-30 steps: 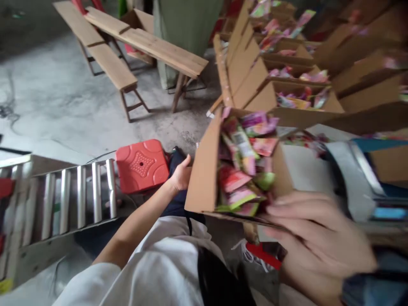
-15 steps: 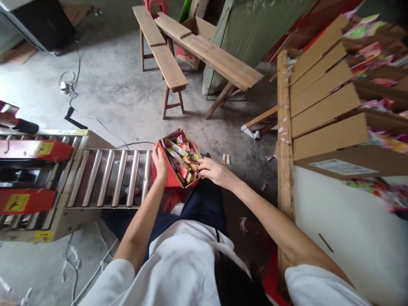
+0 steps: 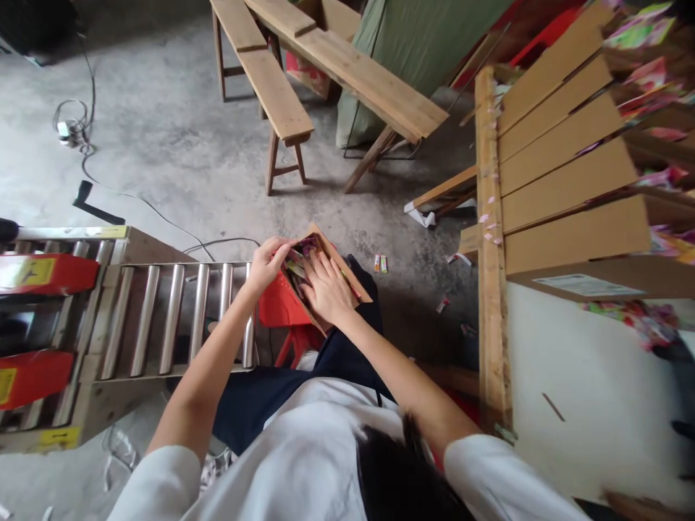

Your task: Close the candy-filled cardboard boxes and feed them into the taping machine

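Observation:
A small open cardboard box (image 3: 359,285) rests at the front of my lap, beside and partly over a red plastic stool (image 3: 281,307). Colourful candy-like packets (image 3: 295,266) fill it, largely covered by my right hand. Thumb and fingers of my left hand (image 3: 268,263) pinch the box's far left rim. My right hand (image 3: 327,289) lies inside the box, fingers stretched and spread flat over the packets.
To my left runs a metal roller conveyor (image 3: 172,311) with a red-sided machine (image 3: 59,275). At right, open cartons (image 3: 575,231) of packets stand on a wood-edged table (image 3: 491,289). Wooden benches (image 3: 276,94) are ahead. Two small packets (image 3: 381,263) lie on the floor.
My right hand has moved from the box's right edge onto the packets inside, flattening out. My left hand has shifted to the far left rim. The box's right flap now stands up, and the view has shifted.

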### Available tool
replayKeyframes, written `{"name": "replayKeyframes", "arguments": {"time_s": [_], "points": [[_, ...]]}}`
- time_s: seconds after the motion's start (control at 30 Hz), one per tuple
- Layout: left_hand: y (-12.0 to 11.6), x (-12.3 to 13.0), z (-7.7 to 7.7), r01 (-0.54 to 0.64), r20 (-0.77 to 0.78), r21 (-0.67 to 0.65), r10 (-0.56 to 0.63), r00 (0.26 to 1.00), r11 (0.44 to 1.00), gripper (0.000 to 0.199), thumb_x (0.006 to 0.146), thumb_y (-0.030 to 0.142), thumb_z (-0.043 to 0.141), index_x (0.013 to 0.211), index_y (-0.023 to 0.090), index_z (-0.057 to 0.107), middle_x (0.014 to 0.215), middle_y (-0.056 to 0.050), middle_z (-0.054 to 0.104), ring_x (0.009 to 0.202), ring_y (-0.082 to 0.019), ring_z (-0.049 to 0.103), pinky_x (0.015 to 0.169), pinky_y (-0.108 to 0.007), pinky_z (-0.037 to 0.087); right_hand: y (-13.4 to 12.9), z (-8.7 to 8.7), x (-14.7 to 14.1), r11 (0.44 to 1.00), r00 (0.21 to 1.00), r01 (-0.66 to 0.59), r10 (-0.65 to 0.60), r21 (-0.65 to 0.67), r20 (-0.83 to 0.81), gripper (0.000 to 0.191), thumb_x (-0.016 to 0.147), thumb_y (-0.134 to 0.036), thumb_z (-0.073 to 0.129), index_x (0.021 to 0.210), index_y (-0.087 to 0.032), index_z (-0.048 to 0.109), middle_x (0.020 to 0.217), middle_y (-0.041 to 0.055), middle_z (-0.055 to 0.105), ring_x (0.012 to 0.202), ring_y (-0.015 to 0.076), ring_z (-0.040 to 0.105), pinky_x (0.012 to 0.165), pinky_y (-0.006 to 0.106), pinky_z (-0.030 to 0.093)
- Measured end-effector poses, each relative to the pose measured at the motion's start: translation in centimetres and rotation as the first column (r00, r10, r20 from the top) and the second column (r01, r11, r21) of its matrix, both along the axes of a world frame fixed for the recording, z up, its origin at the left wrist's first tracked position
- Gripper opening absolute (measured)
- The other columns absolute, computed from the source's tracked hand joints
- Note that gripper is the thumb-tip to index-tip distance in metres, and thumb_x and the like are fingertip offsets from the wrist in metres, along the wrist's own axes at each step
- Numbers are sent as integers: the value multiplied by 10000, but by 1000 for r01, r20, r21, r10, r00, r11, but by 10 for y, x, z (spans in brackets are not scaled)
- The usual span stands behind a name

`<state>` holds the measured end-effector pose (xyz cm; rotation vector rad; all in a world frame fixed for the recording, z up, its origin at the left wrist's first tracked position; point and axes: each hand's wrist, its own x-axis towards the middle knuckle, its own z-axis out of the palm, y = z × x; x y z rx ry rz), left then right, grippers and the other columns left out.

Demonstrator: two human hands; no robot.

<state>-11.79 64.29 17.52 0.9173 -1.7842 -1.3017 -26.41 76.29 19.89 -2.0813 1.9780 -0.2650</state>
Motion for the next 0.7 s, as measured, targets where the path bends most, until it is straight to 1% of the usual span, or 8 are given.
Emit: {"name": "replayKeyframes", "arguments": {"time_s": [0.1, 0.2, 0.3, 0.43, 0.5, 0.57, 0.63, 0.7], "points": [[-12, -1, 5, 134, 118, -130, -119, 986, 983, 425, 977, 471, 434, 946, 205, 764, 982, -81, 723, 971, -205, 641, 945, -350, 464, -1, -15, -2, 996, 999, 18, -15, 83, -37, 620, 980, -339, 391, 1529, -56, 335, 1586, 197, 316, 1501, 337, 248, 1245, 553, 196], [-23, -12, 8, 273, 336, -232, -187, 923, 934, 497, 986, 477, 396, 793, 184, 749, 815, -91, 689, 835, -210, 624, 848, -364, 444, -2, -30, 2, 990, 997, 63, -56, 126, -62, 684, 947, -319, 441, 1517, 32, 302, 1591, 253, 258, 1515, 383, 168, 1256, 582, 133], [-28, -34, 7, 336, 542, -291, -136, 830, 896, 498, 982, 425, 396, 701, 166, 714, 774, -126, 675, 803, -241, 607, 797, -394, 405, -6, -40, -5, 986, 997, 73, -77, 152, 22, 640, 953, -272, 398, 1541, -41, 291, 1616, 197, 231, 1532, 356, 105, 1254, 611, 118], [-23, -62, 3, 257, 661, -291, -1, 750, 922, 455, 982, 374, 389, 762, 144, 714, 884, -186, 695, 897, -302, 600, 839, -449, 372, -9, -40, -31, 978, 947, 32, -96, 208, 307, 614, 943, -174, 350, 1554, -141, 299, 1636, 105, 217, 1542, 257, 105, 1265, 555, 161], [-21, -68, 1, 227, 672, -275, 18, 740, 934, 440, 991, 363, 370, 820, 133, 704, 912, -198, 689, 963, -331, 591, 877, -471, 359, -8, -33, -39, 977, 889, 8, -104, 213, 446, 650, 946, -200, 385, 1577, -153, 236, 1643, 83, 196, 1534, 222, 163, 1254, 475, 252], [-18, -69, 0, 169, 667, -258, 49, 743, 951, 371, 983, 349, 398, 894, 126, 681, 973, -205, 676, 1025, -349, 577, 914, -481, 352, -6, -18, -41, 980, 818, 4, -119, 200, 563, 633, 954, -214, 387, 1573, -178, 263, 1627, 69, 253, 1514, 207, 239, 1218, 436, 334], [-16, -66, 1, 73, 662, -272, 132, 738, 959, 299, 967, 346, 446, 980, 126, 648, 1093, -217, 646, 1101, -365, 548, 951, -483, 348, -5, 5, -44, 991, 763, 12, -94, 132, 640, 527, 969, -240, 388, 1491, -216, 450, 1574, 55, 378, 1497, 216, 288, 1215, 457, 334], [-13, -65, 2, 1, 664, -314, 219, 714, 949, 281, 965, 358, 458, 1041, 135, 610, 1190, -225, 609, 1171, -376, 516, 983, -483, 349, -5, 31, -55, 998, 773, 70, -49, -8, 632, 415, 984, -313, 423, 1344, -247, 619, 1500, 43, 492, 1488, 228, 310, 1240, 479, 280]]}}
